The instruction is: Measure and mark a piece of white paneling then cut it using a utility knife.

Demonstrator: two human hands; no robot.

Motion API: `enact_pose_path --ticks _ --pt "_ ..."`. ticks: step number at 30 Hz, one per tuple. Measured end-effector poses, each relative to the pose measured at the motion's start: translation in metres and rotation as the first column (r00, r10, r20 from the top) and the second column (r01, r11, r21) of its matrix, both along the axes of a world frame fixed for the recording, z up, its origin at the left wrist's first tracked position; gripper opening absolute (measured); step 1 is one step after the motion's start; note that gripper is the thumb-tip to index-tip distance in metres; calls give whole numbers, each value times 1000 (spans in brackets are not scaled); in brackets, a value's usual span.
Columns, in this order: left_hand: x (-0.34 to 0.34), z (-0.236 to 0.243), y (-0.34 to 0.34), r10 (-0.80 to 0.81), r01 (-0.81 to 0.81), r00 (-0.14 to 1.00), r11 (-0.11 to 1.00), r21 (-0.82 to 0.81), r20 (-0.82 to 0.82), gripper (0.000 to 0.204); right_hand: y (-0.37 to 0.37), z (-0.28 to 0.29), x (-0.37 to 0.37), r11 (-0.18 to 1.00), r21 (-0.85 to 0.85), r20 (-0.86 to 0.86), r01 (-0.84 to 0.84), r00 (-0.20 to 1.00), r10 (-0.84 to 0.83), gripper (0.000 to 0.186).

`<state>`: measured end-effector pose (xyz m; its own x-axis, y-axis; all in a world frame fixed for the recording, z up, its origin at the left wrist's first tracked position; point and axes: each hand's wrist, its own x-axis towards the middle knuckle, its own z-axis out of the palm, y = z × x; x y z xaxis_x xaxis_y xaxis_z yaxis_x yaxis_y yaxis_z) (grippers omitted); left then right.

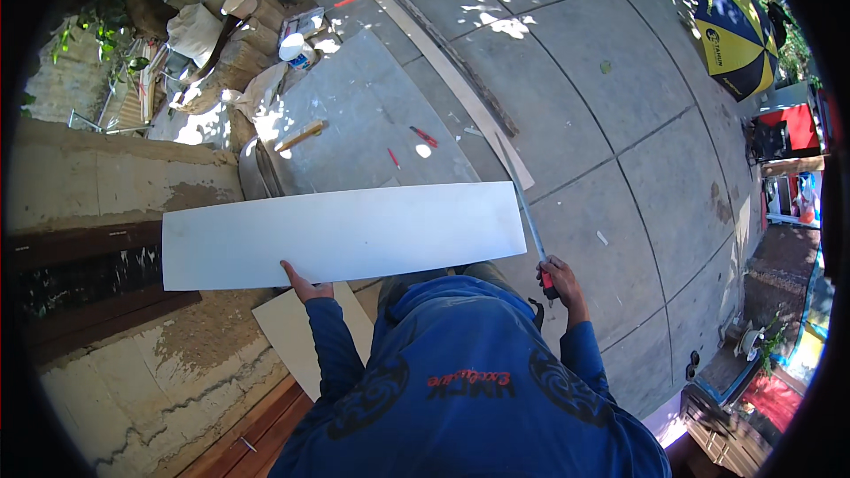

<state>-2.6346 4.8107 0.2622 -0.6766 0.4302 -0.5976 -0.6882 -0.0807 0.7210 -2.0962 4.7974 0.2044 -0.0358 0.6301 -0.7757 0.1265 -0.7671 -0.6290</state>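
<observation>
The left hand (302, 284) gripped the near edge of a long white board (343, 235), which lay flat in front of the person, over a grey slab (354, 115) and a wall top (115, 168). The right hand (558, 276) was closed around the red handle of a long metal ruler (528, 212) that slanted up past the board's right end, above the concrete pavement (620, 97).
</observation>
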Motion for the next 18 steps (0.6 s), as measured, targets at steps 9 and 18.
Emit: enact_pose_path --ticks 9,18 --pt "48 38 65 127 -139 986 985 -106 -110 67 3 -19 32 997 -59 27 45 999 -43 23" --pt "37 -35 137 15 -18 996 999 -27 -89 74 46 -25 55 999 -48 128 16 992 -9 26"
